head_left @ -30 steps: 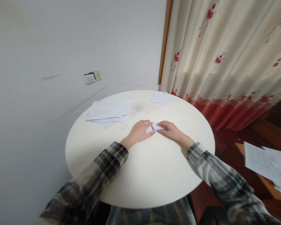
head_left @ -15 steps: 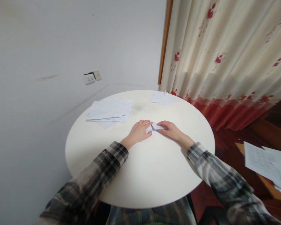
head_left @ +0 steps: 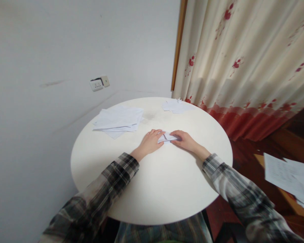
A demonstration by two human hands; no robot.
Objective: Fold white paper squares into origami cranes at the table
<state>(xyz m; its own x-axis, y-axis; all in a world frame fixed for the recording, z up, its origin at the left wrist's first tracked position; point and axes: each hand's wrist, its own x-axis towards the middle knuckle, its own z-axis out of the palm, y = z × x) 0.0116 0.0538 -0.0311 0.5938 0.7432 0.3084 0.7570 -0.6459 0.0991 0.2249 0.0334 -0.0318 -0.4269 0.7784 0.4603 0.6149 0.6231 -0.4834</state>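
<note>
1. Head view: a small folded white paper [head_left: 167, 136], flat and creased, lies near the middle of the smooth round table [head_left: 164, 182].
2. The left hand [head_left: 151, 141] pinches its left end; the right hand [head_left: 183, 140] pinches its right.
3. Thin sheets [head_left: 119, 117] lie in an uneven pile beyond the left hand.

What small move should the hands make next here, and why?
Probably press the folded paper flatter: the left hand and the right hand hold its ends, and a dark line between them suggests it isn't lying flat.
</note>
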